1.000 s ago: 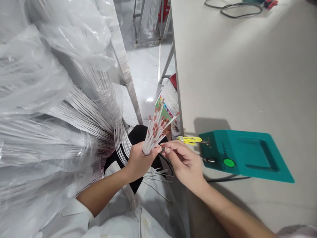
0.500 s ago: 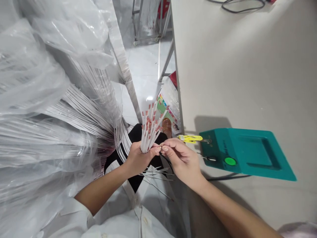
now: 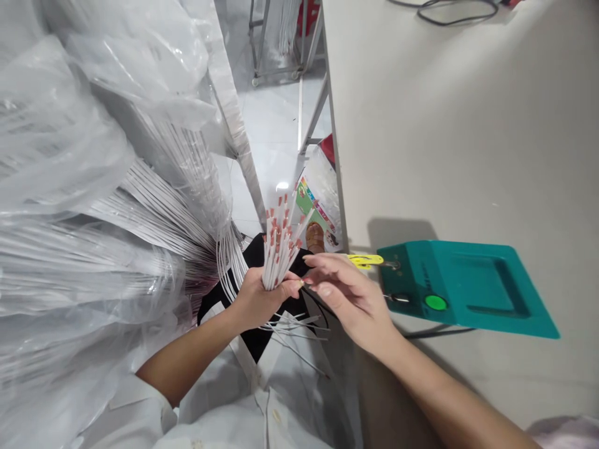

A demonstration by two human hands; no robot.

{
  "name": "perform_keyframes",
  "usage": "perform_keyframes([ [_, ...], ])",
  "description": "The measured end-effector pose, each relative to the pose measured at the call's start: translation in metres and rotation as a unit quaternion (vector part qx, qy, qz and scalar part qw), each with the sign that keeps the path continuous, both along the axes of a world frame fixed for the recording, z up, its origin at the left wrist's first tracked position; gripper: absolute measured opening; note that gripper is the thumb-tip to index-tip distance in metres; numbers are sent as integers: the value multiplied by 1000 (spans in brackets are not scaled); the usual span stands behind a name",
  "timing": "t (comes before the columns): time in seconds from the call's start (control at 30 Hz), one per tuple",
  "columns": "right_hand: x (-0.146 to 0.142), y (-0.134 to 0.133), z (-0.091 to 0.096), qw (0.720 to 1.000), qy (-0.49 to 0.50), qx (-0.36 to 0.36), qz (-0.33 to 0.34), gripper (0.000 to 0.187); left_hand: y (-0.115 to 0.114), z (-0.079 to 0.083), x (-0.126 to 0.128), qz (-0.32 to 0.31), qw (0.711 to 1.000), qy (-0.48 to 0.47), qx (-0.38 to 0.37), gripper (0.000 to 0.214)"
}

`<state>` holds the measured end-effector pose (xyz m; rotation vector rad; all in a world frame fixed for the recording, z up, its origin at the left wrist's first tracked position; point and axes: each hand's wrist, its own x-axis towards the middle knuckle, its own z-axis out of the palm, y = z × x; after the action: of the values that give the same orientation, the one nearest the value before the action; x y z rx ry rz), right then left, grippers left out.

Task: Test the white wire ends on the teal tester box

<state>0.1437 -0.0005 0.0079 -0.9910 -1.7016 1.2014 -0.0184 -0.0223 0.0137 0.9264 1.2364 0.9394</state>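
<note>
A bundle of white wires [image 3: 281,249] with bare copper-coloured ends stands upright in my left hand [image 3: 262,299], whose fingers are wrapped round it. At my left thumb tip a small reddish end sticks out sideways; its details are too small to make out. My right hand [image 3: 355,305] is just to the right of that end, fingers apart, with nothing visible held in it. Beyond my right hand sits a teal device [image 3: 472,290] with a green button, bearing yellow-handled tongs or clip [image 3: 366,260] at its left edge, partly hidden by my fingers.
Long white cables [image 3: 159,206] under clear plastic sheeting [image 3: 56,137] fill the left side. A grey table [image 3: 444,137] spans the right, with a black cord [image 3: 458,19] at its far end. Several loose wires [image 3: 299,355] lie across my lap. A wheeled metal rack [image 3: 276,73] stands on the floor ahead.
My right hand has let go at my left thumb tip, moved slightly right and spread its fingers. My left hand still holds the bundle, nearly in place.
</note>
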Motion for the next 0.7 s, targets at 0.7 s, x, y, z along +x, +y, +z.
perform_keyframes([
  [0.7,-17,-4,-16,934,227,-275,-3,9,1,-25,2,0,991,-135,-12,30],
])
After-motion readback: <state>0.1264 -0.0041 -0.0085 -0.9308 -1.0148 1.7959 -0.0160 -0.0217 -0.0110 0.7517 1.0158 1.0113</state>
